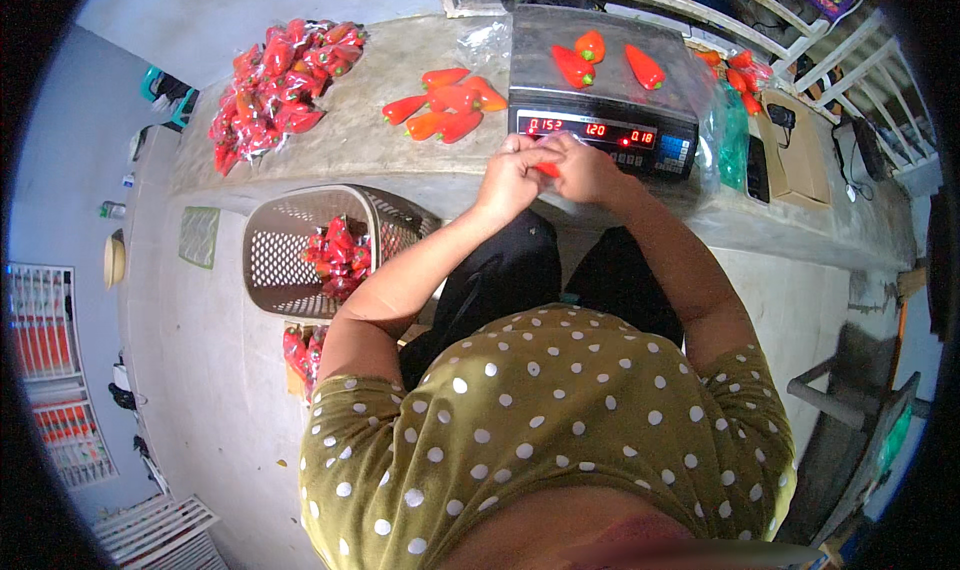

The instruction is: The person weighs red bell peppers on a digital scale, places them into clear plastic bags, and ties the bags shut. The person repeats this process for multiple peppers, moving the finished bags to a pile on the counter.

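Observation:
My left hand and my right hand meet in front of the scale, both with fingers closed. Between them shows a bit of a red pepper, mostly hidden by the fingers; whether plastic wraps it I cannot tell. Just beyond, the digital scale has lit red digits and a flat metal platform. Three red peppers lie on that platform, one of them a long pepper on the right. Left of the scale, several loose peppers rest on the concrete counter.
A large pile of bagged red peppers covers the counter's left part. Below it stands a beige basket with more bagged peppers inside. Clear plastic bags lie beside the scale. On the right are a cardboard box and a dark phone-like object.

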Action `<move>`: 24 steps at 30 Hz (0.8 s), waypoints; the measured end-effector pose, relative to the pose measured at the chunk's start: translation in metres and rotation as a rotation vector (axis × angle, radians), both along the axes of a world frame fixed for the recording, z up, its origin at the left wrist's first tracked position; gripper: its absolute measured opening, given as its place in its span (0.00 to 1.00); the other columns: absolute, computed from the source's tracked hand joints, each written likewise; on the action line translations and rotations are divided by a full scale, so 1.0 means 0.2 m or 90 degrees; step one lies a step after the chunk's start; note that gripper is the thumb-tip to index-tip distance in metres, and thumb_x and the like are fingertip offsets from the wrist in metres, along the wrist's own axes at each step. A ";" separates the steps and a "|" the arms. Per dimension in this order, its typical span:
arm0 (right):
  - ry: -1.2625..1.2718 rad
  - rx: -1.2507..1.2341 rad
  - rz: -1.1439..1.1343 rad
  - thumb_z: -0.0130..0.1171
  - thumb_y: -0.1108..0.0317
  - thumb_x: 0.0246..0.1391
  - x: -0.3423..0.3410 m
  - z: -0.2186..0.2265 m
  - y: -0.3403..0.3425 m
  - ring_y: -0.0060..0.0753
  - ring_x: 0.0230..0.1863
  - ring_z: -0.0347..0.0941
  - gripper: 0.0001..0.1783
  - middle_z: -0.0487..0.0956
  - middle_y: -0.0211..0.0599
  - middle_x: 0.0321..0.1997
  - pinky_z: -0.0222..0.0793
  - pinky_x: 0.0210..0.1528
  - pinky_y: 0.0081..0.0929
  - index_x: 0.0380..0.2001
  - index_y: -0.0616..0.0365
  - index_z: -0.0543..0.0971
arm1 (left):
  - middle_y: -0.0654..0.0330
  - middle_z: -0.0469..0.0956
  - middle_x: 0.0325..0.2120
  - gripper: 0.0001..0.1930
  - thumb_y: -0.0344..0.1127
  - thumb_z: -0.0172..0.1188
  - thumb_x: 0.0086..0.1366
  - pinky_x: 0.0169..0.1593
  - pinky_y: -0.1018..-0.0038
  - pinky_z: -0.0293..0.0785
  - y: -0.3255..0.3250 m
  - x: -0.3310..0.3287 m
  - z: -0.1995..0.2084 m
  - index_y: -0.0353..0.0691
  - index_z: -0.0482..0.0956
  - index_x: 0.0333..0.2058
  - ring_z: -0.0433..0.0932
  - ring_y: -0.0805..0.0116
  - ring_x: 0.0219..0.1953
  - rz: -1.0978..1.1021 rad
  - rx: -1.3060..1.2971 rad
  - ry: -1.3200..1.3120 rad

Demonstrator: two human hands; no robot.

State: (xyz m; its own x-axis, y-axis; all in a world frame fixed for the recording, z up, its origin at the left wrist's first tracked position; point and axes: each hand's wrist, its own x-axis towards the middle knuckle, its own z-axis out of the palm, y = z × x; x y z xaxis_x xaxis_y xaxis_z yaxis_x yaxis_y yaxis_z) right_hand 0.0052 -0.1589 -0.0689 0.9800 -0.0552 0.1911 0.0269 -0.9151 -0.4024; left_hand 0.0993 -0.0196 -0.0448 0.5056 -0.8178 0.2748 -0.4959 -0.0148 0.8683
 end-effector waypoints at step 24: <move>-0.133 0.465 -0.186 0.56 0.56 0.45 0.33 0.48 -0.26 0.24 0.19 0.69 0.15 0.74 0.36 0.19 0.65 0.24 0.25 0.24 0.58 0.75 | 0.54 0.73 0.40 0.27 0.17 0.44 0.46 0.28 0.76 0.73 -0.01 0.36 0.54 0.43 0.70 0.47 0.75 0.70 0.29 -0.092 0.240 -0.178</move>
